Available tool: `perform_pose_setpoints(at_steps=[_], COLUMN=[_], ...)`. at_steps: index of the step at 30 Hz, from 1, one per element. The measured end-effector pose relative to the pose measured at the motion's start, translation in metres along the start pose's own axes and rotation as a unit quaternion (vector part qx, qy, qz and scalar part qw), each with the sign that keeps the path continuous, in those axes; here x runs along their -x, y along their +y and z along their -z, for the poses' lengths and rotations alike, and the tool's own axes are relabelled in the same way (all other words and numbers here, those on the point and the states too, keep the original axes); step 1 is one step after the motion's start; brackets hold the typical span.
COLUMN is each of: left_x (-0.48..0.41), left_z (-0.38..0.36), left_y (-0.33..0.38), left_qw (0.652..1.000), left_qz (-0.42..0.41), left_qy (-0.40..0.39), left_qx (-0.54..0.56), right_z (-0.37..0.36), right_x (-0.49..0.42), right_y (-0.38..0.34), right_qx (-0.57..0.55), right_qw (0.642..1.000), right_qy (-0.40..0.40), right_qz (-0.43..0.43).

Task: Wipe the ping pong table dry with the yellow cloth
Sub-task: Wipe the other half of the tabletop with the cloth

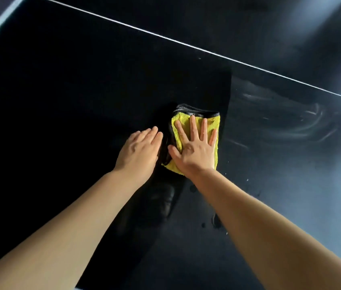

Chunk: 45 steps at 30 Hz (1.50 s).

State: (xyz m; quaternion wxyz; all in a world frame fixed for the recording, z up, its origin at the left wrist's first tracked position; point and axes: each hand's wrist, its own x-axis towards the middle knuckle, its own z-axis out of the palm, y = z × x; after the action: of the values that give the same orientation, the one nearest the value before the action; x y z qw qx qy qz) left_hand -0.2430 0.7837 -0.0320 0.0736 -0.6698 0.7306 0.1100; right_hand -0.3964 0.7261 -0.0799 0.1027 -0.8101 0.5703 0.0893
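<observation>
Two hands are working out on the surface [60, 91], and the danger is already showing: droplets [216, 222] are sitting just under the right forearm [270, 222], toward the near edge, and smeary streaks [291, 122] are lying toward the right edge. If the cloth [214, 124] is getting soaked, I'd say it's only going to be pushing water around, and a bare forearm dragging through those drops could be spreading them. The cloth is lying folded mid-surface, this side of the white line [186, 43], well away from every edge. The right hand [194, 149] is pressing flat on it, fingers [193, 127] splayed wide and straight. The left hand [139, 150] is lying flat just beside the cloth's left side, fingers together, holding nothing. Both arms are reaching out long.
</observation>
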Motion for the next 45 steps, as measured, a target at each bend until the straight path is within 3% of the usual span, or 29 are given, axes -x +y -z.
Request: perform_pose_setpoints(at_steps=[6, 16, 26, 35, 39, 45], left_x=[0.073, 0.207, 0.288, 0.261, 0.224, 0.146], left_z=[-0.014, -0.025, -0.048, -0.053, -0.047, -0.037], left_y=[-0.007, -0.031, -0.013, 0.033, 0.048, 0.076], left_qw=[0.996, 0.991, 0.984, 0.981, 0.985, 0.995], left_qz=[-0.073, -0.063, -0.066, -0.089, -0.089, -0.025], left_qy=[-0.043, -0.114, -0.162, -0.168, -0.141, -0.065], left_qx=[-0.026, 0.016, 0.026, 0.026, 0.047, 0.07], right_z=[-0.03, -0.067, -0.088, -0.08, -0.071, -0.054], right_x=[0.102, 0.23, 0.299, 0.298, 0.268, 0.196], right_y=[-0.055, -0.132, -0.126, -0.069, -0.039, 0.013], right_qx=[0.0, -0.011, 0.02, 0.039, 0.041, 0.025], right_qw=[0.999, 0.994, 0.983, 0.982, 0.984, 0.99], right_qy=[-0.023, -0.043, -0.023, -0.023, -0.013, 0.006], right_qz=[0.038, 0.104, 0.183, 0.184, 0.172, 0.138])
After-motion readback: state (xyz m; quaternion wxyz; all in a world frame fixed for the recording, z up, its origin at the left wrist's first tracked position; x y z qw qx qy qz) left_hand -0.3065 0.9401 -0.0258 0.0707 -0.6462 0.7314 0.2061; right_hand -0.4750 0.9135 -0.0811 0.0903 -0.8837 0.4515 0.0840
